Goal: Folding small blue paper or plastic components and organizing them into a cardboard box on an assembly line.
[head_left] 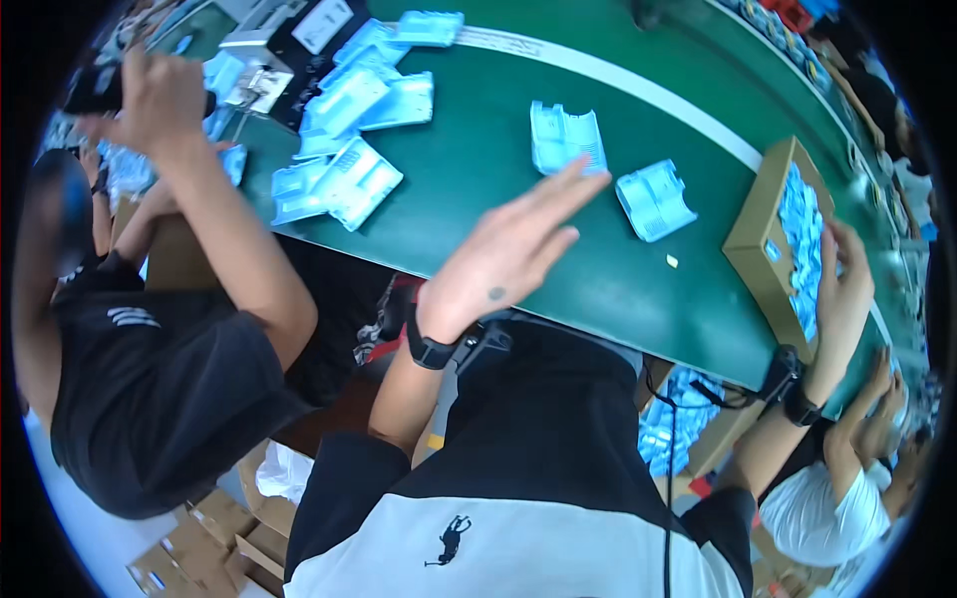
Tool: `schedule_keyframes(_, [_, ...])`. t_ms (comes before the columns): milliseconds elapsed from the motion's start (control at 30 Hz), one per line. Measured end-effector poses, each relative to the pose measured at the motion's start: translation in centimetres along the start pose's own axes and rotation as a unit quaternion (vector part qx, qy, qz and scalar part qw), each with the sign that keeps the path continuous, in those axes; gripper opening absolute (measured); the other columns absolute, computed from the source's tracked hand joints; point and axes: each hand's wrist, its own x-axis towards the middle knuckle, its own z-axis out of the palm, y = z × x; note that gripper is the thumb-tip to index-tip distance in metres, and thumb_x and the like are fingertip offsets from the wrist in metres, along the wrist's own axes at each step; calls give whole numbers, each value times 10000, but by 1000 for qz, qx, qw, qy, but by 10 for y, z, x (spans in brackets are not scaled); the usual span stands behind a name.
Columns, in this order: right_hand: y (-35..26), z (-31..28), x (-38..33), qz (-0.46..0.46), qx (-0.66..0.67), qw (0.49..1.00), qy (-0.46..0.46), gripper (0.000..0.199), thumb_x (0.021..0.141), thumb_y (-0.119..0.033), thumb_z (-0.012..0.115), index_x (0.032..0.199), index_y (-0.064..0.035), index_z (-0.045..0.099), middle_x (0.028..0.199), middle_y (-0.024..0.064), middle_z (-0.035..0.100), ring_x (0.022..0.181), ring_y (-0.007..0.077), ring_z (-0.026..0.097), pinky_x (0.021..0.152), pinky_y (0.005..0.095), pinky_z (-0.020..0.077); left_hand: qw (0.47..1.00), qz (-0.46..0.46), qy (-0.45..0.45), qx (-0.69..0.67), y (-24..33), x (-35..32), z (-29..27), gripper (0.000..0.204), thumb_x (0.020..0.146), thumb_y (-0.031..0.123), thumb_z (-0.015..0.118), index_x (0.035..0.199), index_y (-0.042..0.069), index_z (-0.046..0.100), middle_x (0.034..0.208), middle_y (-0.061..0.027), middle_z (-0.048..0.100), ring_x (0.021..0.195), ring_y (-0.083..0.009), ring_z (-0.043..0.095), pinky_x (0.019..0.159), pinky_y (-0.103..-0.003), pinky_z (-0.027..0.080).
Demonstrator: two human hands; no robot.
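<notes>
My left hand (pixel 501 261) is above the green table, fingers stretched out and holding nothing. Its fingertips overlap the lower edge of a light-blue plastic shell (pixel 564 135). A second light-blue shell (pixel 655 201) lies just right of that hand, with a small pale scrap (pixel 672 261) below it. My right hand (pixel 845 289) is at the right side of an open cardboard box (pixel 750 224) filled with small light-blue parts (pixel 800 244). Its fingers are curled at the edge of these parts; what they hold, if anything, cannot be made out.
Several light-blue shells (pixel 344 100) are piled at the table's left, by a black and metal device (pixel 289 60). A co-worker's raised hand (pixel 164 100) holds a black tool beside it. A white stripe (pixel 618 75) crosses the table. Below its edge stands another box of blue parts (pixel 670 424).
</notes>
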Motion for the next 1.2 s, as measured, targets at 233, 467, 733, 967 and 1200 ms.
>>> schedule_keyframes(233, [65,31,-8,120,-28,922,-368,230,913,-51,743,1136,-8,704,814,58,664,750,112,619,683,277,494,890,-2,168,424,-6,17,-59,385,902,113,757,1283,92,706,1240,-121,724,1142,-328,625,943,-492,458])
schedule_keyframes(467, [73,43,-4,-1,73,921,-382,163,882,11,728,1040,-9,690,783,36,644,725,98,589,666,274,472,805,-44,95,584,-48,32,-72,313,883,176,778,1186,110,740,1147,-64,737,1173,-317,594,966,-565,384])
schedule_keyframes(733, [72,38,-4,-116,33,960,-254,146,913,-50,758,997,-9,646,886,89,688,762,127,641,705,322,515,819,-38,101,563,-58,59,-69,159,891,194,773,1041,153,734,1071,-30,731,1087,-308,630,973,-569,377])
schedule_keyframes(967, [-1,5,-7,60,203,958,-196,198,909,-56,784,979,-15,604,950,38,700,842,164,672,807,298,544,853,-3,75,517,6,30,-38,164,939,208,758,1096,161,754,1048,-38,687,1102,-294,599,1003,-539,371])
schedule_keyframes(1200, [-93,25,-45,-37,275,935,-221,187,906,-41,798,1065,-29,699,909,78,699,764,209,703,726,328,556,949,44,-32,309,41,-21,13,231,845,210,843,1058,180,760,1156,-35,663,1127,-301,553,1009,-486,354])
